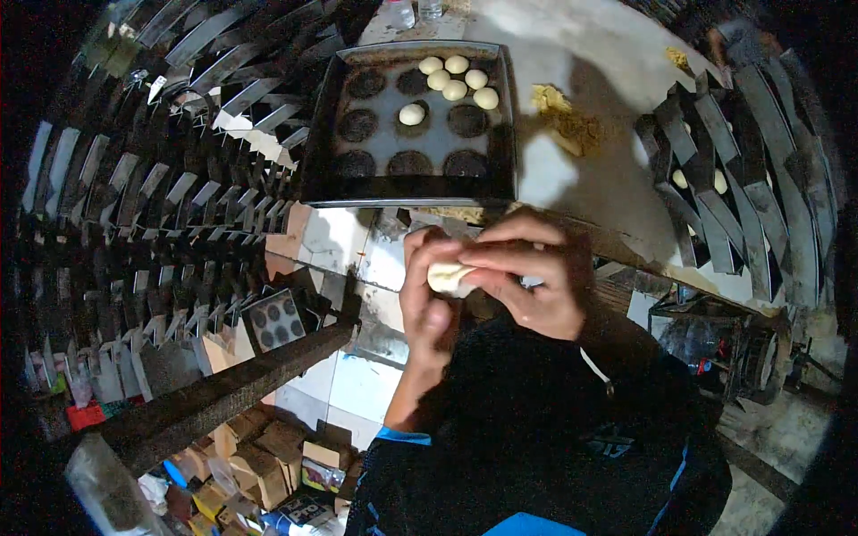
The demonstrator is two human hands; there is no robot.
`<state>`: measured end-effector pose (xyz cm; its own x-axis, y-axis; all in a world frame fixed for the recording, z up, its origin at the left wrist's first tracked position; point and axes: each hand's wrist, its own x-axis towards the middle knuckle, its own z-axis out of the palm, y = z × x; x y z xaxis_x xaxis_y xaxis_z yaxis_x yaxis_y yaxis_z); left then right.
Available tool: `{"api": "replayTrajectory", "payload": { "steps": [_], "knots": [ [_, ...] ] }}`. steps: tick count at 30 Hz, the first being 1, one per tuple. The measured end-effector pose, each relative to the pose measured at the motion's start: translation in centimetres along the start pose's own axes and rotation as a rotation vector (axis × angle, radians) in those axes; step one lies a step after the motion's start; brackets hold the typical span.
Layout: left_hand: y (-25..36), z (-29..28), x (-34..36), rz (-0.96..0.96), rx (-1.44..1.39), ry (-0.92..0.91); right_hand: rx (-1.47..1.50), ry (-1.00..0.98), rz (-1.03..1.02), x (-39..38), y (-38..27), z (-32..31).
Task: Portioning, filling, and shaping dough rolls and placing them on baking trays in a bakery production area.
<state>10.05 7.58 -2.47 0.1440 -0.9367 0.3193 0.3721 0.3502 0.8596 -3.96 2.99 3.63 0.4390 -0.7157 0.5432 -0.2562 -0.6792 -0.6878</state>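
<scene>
In front of my chest, both hands hold a pale piece of dough [447,277]. My left hand [422,293] cups it from the left with bent fingers, thumb raised beside it. From the right, the fingers of my right hand [536,277] pinch its edge. Just beyond my hands, a dark-rimmed metal tray [375,57] lies on the table, its base marked with dark round patches. One dough ball [412,114] sits near the tray's middle, and several more dough balls [453,90] cluster at its far right corner.
Yellowish crumbly filling [572,125] is scattered on the pale table [545,179] right of the tray. Stacked trays [724,170] stand at the right, some holding dough balls. Tall tray stacks [152,196] fill the left. A wooden beam [241,384] crosses at lower left, near cardboard boxes [268,464].
</scene>
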Motion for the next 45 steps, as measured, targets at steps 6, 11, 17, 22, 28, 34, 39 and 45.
{"api": "replayTrajectory", "payload": {
  "steps": [6, 11, 17, 22, 28, 34, 39, 45],
  "knots": [
    [-1.4, 2.6, 5.8, 0.335, 0.277, -0.169, 0.607, -0.055, 0.35, 0.4, 3.2, -3.2],
    [-4.4, 7.5, 10.7, 0.437, 0.417, 0.135, 0.044, 0.237, -0.032, 3.0, 5.5, -6.3],
    [-6.0, 9.2, 16.4, 0.286, 0.458, -0.303, 0.647, 0.287, 0.088, 1.6, 12.2, -7.6],
    [-8.2, 6.4, 15.4, 0.04, 0.471, 0.08, 0.2, -0.107, 0.192, 3.5, 16.0, -6.3],
    [-13.1, -3.1, 10.2, -0.378, 0.6, 0.013, -0.098, -0.276, -0.365, 8.0, 14.8, 0.3],
    [-9.0, -10.1, 8.8, -0.563, 0.372, 0.046, 0.278, -0.455, -0.059, 9.0, 18.0, 9.5],
    [-4.6, -18.8, 9.3, -0.44, 0.456, 0.413, -0.478, -0.527, -0.217, 7.2, 26.2, 15.8],
    [-2.5, -21.9, 13.1, -0.321, 0.728, 0.587, -0.444, -0.717, -0.222, 11.1, 21.1, 11.7]
  ]
}}
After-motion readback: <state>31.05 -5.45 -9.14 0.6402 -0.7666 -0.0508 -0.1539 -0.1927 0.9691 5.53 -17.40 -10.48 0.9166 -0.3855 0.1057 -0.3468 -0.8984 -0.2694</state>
